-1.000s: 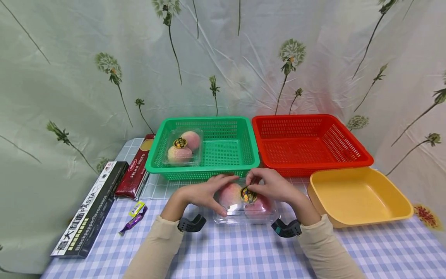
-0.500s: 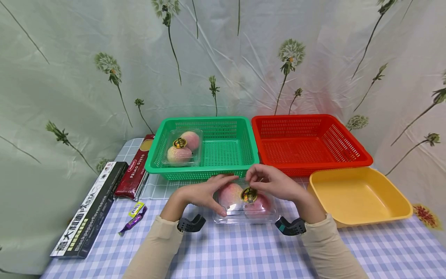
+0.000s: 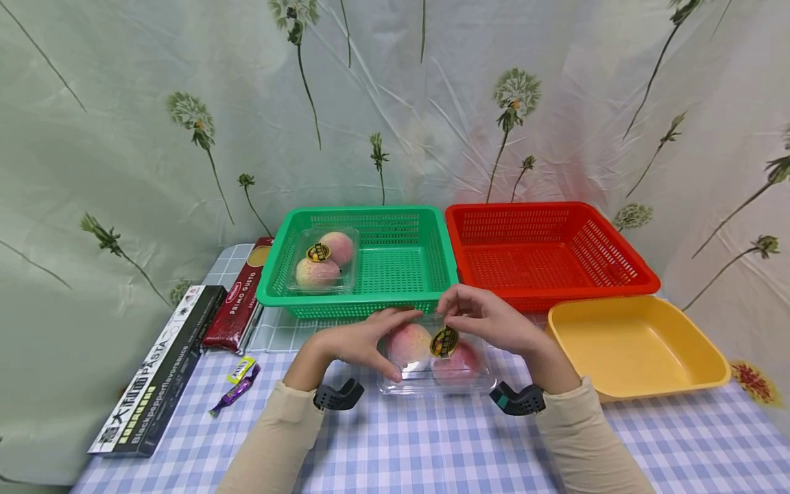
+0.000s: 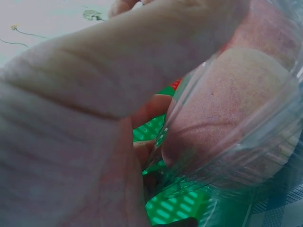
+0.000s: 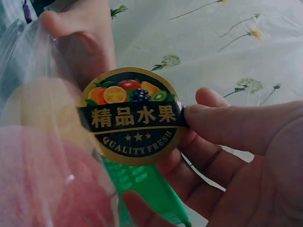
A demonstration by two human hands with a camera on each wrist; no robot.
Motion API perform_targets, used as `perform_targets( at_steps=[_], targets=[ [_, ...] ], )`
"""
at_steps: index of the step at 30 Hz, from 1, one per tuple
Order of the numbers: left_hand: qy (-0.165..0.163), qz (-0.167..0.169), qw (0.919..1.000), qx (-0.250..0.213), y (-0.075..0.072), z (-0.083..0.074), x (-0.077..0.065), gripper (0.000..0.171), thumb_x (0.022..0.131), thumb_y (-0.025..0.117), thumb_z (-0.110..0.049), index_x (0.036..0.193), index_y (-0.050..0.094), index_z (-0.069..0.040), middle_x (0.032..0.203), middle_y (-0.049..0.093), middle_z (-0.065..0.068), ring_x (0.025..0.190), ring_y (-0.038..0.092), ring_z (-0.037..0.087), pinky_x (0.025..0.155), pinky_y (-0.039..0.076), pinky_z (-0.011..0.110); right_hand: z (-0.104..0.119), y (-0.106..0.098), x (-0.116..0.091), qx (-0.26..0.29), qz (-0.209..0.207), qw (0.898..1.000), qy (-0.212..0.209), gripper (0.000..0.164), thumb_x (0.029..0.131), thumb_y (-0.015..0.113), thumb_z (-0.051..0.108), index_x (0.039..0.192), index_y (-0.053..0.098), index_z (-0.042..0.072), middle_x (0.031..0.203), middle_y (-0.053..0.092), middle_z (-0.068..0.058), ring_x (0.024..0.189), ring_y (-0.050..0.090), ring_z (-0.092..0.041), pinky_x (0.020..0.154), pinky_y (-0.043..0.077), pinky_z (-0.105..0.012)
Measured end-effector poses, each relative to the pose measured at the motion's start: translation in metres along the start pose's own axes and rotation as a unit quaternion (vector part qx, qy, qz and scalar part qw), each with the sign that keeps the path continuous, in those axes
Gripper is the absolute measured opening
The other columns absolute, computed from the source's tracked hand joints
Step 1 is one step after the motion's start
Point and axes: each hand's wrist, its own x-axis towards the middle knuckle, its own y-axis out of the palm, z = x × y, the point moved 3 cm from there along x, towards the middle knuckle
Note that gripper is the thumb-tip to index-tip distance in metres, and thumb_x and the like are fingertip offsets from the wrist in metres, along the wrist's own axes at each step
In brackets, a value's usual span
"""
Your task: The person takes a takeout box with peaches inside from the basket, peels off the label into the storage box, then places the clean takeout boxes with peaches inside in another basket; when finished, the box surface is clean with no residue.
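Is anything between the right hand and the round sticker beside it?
No, nothing visible is in the way. The right hand pinches the edge of the sticker between thumb and finger. The left hand is at the other end of the box.

A lane runs in from the table's (image 3: 404, 446) near edge, between the two sleeves (image 3: 274, 439), to the near side of the clear fruit box (image 3: 426, 390). The left hand (image 3: 364, 341) blocks the box's left end, the right hand (image 3: 484, 319) its far right. Beyond — just behind the box — the green basket (image 3: 370, 302) and red basket (image 3: 512, 264) bar the far edge; the yellow tub (image 3: 636, 350) obstructs the right edge, the pasta box (image 3: 166, 377) the left.
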Motion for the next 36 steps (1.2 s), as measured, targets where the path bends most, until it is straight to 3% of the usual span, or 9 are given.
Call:
perform_targets(
  at_steps=[5, 8, 14, 22, 28, 32, 36],
  targets=[
    [0.003, -0.004, 1.0000, 0.001, 0.000, -0.001, -0.001, 0.105, 0.078, 0.085, -0.036, 0.161, 0.020, -0.024, 0.162, 0.024, 0.008, 0.147, 0.024, 0.028, 0.117, 0.030, 0.054, 0.003, -0.008, -0.005, 0.013, -0.027, 1.000, -0.006, 0.016, 0.100, 0.058, 0.009, 0.113, 0.065, 0.002, 0.102, 0.065, -0.014, 0.091, 0.063, -0.026, 0.084, 0.058, -0.031],
    [0.005, -0.005, 1.0000, 0.002, -0.001, -0.001, -0.002, 0.105, 0.078, 0.085, -0.037, 0.161, 0.021, -0.023, 0.162, 0.025, 0.009, 0.147, 0.024, 0.028, 0.117, 0.029, 0.054, 0.002, -0.011, -0.006, -0.037, -0.035, 0.999, 0.006, 0.023, 0.099, 0.061, 0.011, 0.120, 0.066, 0.005, 0.110, 0.068, -0.011, 0.096, 0.064, -0.026, 0.085, 0.057, -0.027],
    [0.000, -0.005, 1.0000, 0.001, 0.000, 0.000, -0.001, 0.104, 0.078, 0.085, -0.037, 0.160, 0.022, -0.025, 0.163, 0.024, 0.006, 0.148, 0.023, 0.027, 0.118, 0.029, 0.054, -0.005, -0.002, -0.004, -0.121, 0.043, 0.991, 0.030, 0.034, 0.097, 0.065, 0.015, 0.130, 0.064, 0.007, 0.119, 0.069, -0.008, 0.100, 0.063, -0.021, 0.086, 0.055, -0.024],
    [0.003, -0.002, 1.0000, 0.004, 0.000, 0.001, 0.000, 0.105, 0.079, 0.084, -0.036, 0.161, 0.021, -0.024, 0.163, 0.023, 0.007, 0.149, 0.022, 0.027, 0.118, 0.029, 0.054, 0.000, 0.002, -0.002, -0.092, 0.062, 0.994, 0.001, 0.017, 0.098, 0.063, 0.011, 0.114, 0.069, 0.010, 0.108, 0.070, -0.007, 0.092, 0.066, -0.017, 0.084, 0.057, -0.026],
    [0.008, -0.005, 0.9999, 0.006, -0.001, -0.001, -0.001, 0.106, 0.078, 0.085, -0.036, 0.161, 0.020, -0.023, 0.162, 0.024, 0.009, 0.147, 0.024, 0.029, 0.117, 0.030, 0.055, 0.011, -0.012, -0.010, -0.027, 0.017, 0.999, -0.027, 0.018, 0.098, 0.060, 0.006, 0.115, 0.067, 0.007, 0.104, 0.070, -0.012, 0.092, 0.068, -0.020, 0.085, 0.059, -0.029],
    [0.014, -0.004, 0.9999, 0.007, -0.001, 0.000, -0.001, 0.106, 0.078, 0.085, -0.035, 0.161, 0.020, -0.021, 0.162, 0.024, 0.010, 0.147, 0.024, 0.029, 0.117, 0.031, 0.054, 0.013, -0.032, -0.021, -0.049, -0.023, 0.999, -0.004, 0.018, 0.098, 0.060, 0.006, 0.115, 0.066, 0.007, 0.104, 0.069, -0.013, 0.088, 0.069, -0.022, 0.079, 0.061, -0.033],
    [0.015, -0.004, 0.9999, 0.006, -0.001, 0.000, -0.001, 0.105, 0.079, 0.085, -0.034, 0.161, 0.020, -0.022, 0.162, 0.024, 0.010, 0.148, 0.024, 0.029, 0.117, 0.030, 0.055, 0.010, -0.056, -0.037, -0.101, -0.071, 0.991, 0.045, 0.020, 0.097, 0.063, 0.008, 0.117, 0.066, 0.009, 0.106, 0.068, -0.014, 0.087, 0.068, -0.025, 0.074, 0.061, -0.033]
  ],
)
